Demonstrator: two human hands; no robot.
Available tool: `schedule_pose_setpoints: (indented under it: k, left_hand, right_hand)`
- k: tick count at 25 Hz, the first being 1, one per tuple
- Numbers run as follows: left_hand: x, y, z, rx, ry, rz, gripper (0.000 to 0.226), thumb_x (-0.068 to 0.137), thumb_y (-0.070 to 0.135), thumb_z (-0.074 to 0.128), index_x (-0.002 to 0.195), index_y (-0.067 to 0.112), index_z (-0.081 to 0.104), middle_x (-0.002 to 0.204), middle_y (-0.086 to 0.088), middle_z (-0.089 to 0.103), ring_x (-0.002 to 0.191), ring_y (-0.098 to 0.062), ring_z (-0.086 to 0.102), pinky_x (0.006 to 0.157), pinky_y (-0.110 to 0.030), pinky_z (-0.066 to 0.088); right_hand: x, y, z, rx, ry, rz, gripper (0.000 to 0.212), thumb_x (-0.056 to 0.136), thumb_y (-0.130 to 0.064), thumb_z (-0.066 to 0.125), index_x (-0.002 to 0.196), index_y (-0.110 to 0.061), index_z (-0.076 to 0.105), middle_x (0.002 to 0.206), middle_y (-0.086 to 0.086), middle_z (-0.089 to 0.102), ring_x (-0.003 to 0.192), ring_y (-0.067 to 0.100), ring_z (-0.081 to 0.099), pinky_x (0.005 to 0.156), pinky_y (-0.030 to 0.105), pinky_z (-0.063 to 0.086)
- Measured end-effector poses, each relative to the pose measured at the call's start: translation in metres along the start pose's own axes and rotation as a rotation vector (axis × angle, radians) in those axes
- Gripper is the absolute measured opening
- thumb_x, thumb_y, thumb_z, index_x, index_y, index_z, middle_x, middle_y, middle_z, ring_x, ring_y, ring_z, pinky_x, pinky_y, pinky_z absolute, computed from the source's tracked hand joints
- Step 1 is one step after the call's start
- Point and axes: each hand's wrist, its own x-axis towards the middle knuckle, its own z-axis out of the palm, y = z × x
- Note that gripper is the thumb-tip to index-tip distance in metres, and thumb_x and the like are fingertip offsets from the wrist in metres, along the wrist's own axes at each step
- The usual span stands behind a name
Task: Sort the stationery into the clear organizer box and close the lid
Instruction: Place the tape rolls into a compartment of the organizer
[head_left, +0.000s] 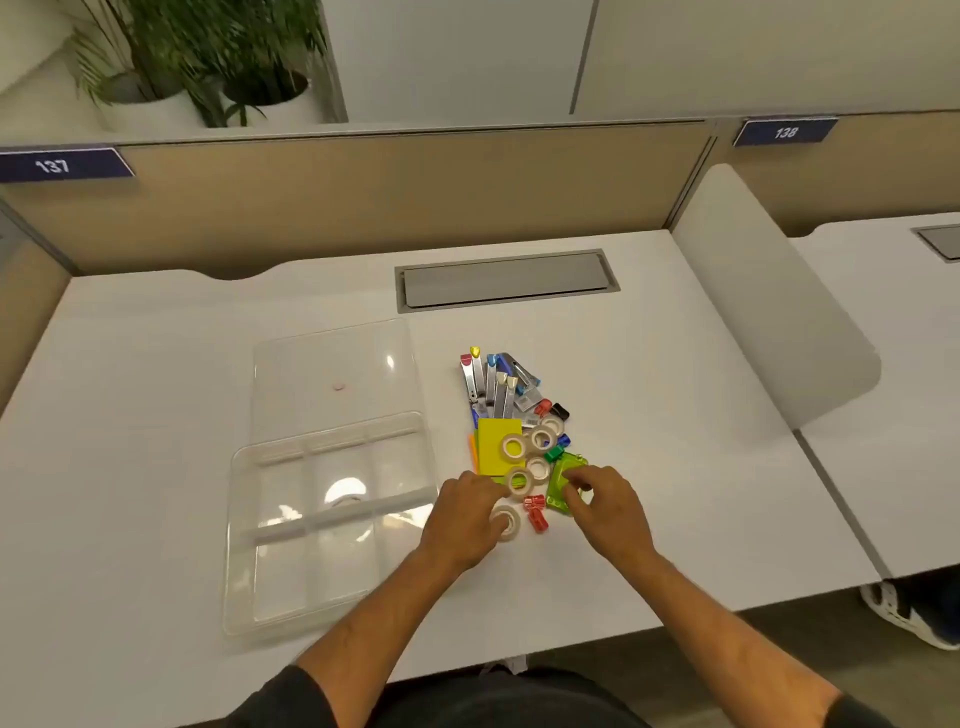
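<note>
Bright, even overhead illumination — soft, faint shadows only. Specular glare on the clear organizer box and its open lid. Wide-angle bowing of the white desk edges. Motion blur on the plants — mild softness overall.

Green item half under right hand

Both bare forearms reach forward, black short sleeves at elbows. Left hand palm-down, fingers curled; right hand palm-down, fingertips pinched together.
</note>
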Motion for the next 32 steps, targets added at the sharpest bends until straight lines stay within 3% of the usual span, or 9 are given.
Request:
schedule_pose_setpoints:
  k: [7,15,19,23,28,32]
  left_hand:
    - [0.012,0.006,0.036,0.365,-0.138,-0.016,0.033,0.088,0.035,0.06,0.117,0.021,0.064,0.123,0.0,0.057,0.115,-0.023,0.044,0.095,-0.039,0.034]
    - [0.018,0.003,0.043,0.398,-0.113,-0.035,0.029,0.089,0.029,0.063,0.113,0.014,0.068,0.123,-0.004,0.051,0.113,-0.026,0.044,0.09,-0.04,0.036]
    - [0.017,0.003,0.027,0.285,-0.027,-0.029,0.025,0.09,0.032,0.059,0.104,0.016,0.07,0.117,0.002,0.051,0.107,-0.022,0.044,0.088,-0.035,0.039]
    - [0.005,0.001,0.011,0.068,0.093,-0.075,0.017,0.083,0.035,0.068,0.095,0.022,0.069,0.123,0.006,0.051,0.117,-0.015,0.043,0.095,-0.028,0.038]
    - [-0.009,0.0,-0.002,-0.135,0.132,-0.149,0.016,0.076,0.032,0.073,0.083,0.024,0.063,0.132,0.007,0.052,0.125,-0.01,0.042,0.101,-0.026,0.038]
    - [-0.018,0.004,-0.008,-0.186,0.141,-0.209,0.016,0.078,0.032,0.072,0.088,0.025,0.061,0.125,0.011,0.056,0.116,-0.008,0.045,0.096,-0.022,0.041]
  right_hand:
    - [0.015,0.022,-0.001,-0.052,-0.117,-0.064,0.019,0.089,-0.029,0.066,0.107,-0.026,0.068,0.097,-0.004,0.066,0.089,0.011,0.058,0.074,0.027,0.05]
    - [0.039,0.029,0.006,-0.091,-0.269,-0.173,0.025,0.09,-0.026,0.064,0.113,-0.019,0.067,0.109,0.001,0.066,0.101,0.017,0.058,0.082,0.026,0.045]
    - [0.052,0.026,0.021,-0.112,-0.317,-0.222,0.033,0.089,-0.03,0.065,0.12,-0.02,0.063,0.119,0.001,0.063,0.11,0.019,0.056,0.086,0.031,0.049]
    - [0.06,0.021,0.037,-0.216,-0.313,-0.379,0.03,0.086,-0.037,0.067,0.113,-0.024,0.065,0.122,-0.004,0.058,0.109,0.016,0.049,0.081,0.026,0.049]
    - [0.066,0.019,0.051,-0.361,-0.292,-0.487,0.03,0.077,-0.038,0.074,0.103,-0.022,0.071,0.129,0.005,0.058,0.116,0.029,0.051,0.085,0.041,0.052]
    - [0.064,0.019,0.058,-0.461,-0.336,-0.483,0.031,0.078,-0.037,0.073,0.105,-0.023,0.069,0.132,0.007,0.056,0.122,0.032,0.049,0.093,0.045,0.05]
